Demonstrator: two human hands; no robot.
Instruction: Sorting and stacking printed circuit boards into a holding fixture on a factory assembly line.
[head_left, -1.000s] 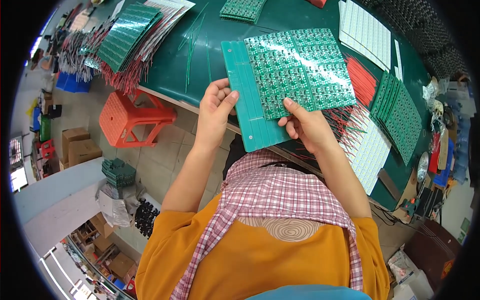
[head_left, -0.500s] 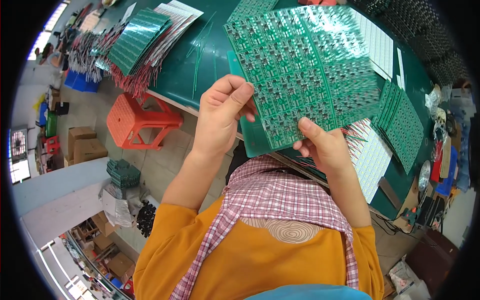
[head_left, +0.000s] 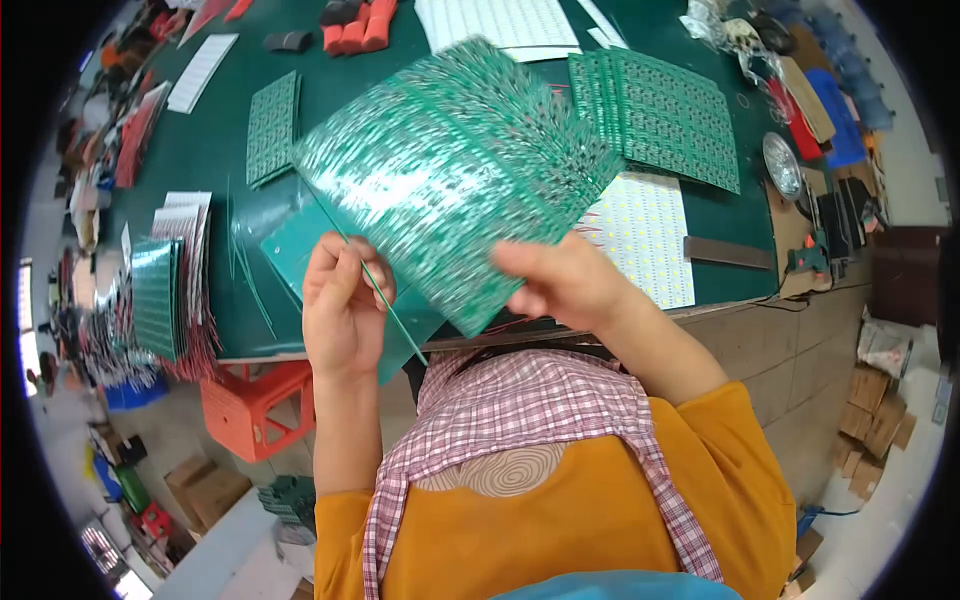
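My right hand [head_left: 570,280] grips a large green circuit board panel [head_left: 440,160] by its near right corner, thumb on top. The panel is tilted over the table and smeared by motion. In my left hand [head_left: 340,300] a thin green strip [head_left: 405,335] is pinched between thumb and fingers, slanting along the panel's left edge; whether its upper end touches the panel I cannot tell. Beneath that hand lies a flat green sheet [head_left: 290,240]. Several loose thin strips [head_left: 245,270] rest on the table to its left. Beyond my right hand are fanned green panels [head_left: 680,115].
A white dotted sheet [head_left: 645,240] and a dark flat bar [head_left: 728,253] lie right. Boards with red and white wires [head_left: 160,300] stand at the left, near an orange stool [head_left: 260,410]. Further off are a small board stack [head_left: 272,130], red rolls [head_left: 360,30] and a round dish [head_left: 782,165].
My view has swung to the right. The panel has turned and tilted in my right hand. My left hand has come away from the panel's face and now holds a thin strip.
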